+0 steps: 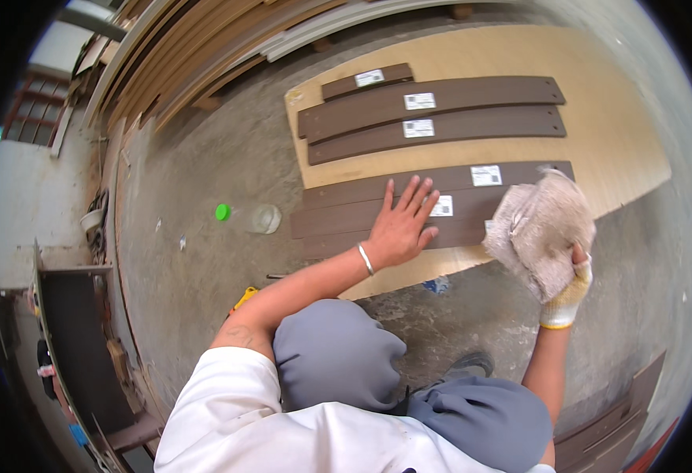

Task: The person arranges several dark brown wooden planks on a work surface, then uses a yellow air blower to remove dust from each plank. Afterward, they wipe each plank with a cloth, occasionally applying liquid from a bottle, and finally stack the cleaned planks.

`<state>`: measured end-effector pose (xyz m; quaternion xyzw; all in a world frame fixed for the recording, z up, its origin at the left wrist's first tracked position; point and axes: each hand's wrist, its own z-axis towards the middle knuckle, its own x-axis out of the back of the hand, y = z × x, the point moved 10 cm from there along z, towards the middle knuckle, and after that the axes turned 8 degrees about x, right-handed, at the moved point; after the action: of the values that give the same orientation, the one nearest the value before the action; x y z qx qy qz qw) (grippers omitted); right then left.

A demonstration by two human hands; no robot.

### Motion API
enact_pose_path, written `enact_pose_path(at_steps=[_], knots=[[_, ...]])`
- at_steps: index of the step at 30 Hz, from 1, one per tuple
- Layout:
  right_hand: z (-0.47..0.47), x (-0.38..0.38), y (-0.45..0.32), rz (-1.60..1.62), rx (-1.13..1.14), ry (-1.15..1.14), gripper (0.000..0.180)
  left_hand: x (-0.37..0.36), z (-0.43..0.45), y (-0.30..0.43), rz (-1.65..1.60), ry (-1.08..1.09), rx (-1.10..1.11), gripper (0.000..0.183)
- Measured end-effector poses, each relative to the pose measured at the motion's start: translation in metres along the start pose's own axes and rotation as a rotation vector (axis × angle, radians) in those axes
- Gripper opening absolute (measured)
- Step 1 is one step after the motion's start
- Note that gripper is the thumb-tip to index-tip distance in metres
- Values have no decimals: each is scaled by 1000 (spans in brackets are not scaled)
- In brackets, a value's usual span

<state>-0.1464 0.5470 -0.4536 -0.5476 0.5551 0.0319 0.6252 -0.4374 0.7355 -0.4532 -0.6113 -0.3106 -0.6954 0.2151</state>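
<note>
Three brown boards (346, 211) lie side by side before me on a pale plywood sheet (612, 136), each with a white label. My bare left hand (402, 230) rests palm down over them with fingers spread, partly covering one label (442, 206). A bracelet circles that wrist. My right hand (570, 290), in a white and yellow work glove with a thumb showing bare, grips a crumpled beige cloth (544, 230). The cloth hangs over the boards' right end and hides part of them; whether it touches them I cannot tell.
Beyond lie two long labelled brown boards (476, 94) and a short one (346, 88). A clear plastic bottle (263, 219) with a green cap lies on the concrete floor (204, 278). Long planks (186, 65) are stacked at the back left. More brown boards (606, 437) lie at lower right.
</note>
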Motion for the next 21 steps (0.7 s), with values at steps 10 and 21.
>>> enact_pose_path(at_steps=[10, 21], knots=[[-22, 19, -22, -212, -140, 215, 63, 32, -308, -303, -491, 615, 1244, 80], [-38, -94, 97, -30, -470, -226, 62, 49, -184, -392, -602, 601, 943, 60]])
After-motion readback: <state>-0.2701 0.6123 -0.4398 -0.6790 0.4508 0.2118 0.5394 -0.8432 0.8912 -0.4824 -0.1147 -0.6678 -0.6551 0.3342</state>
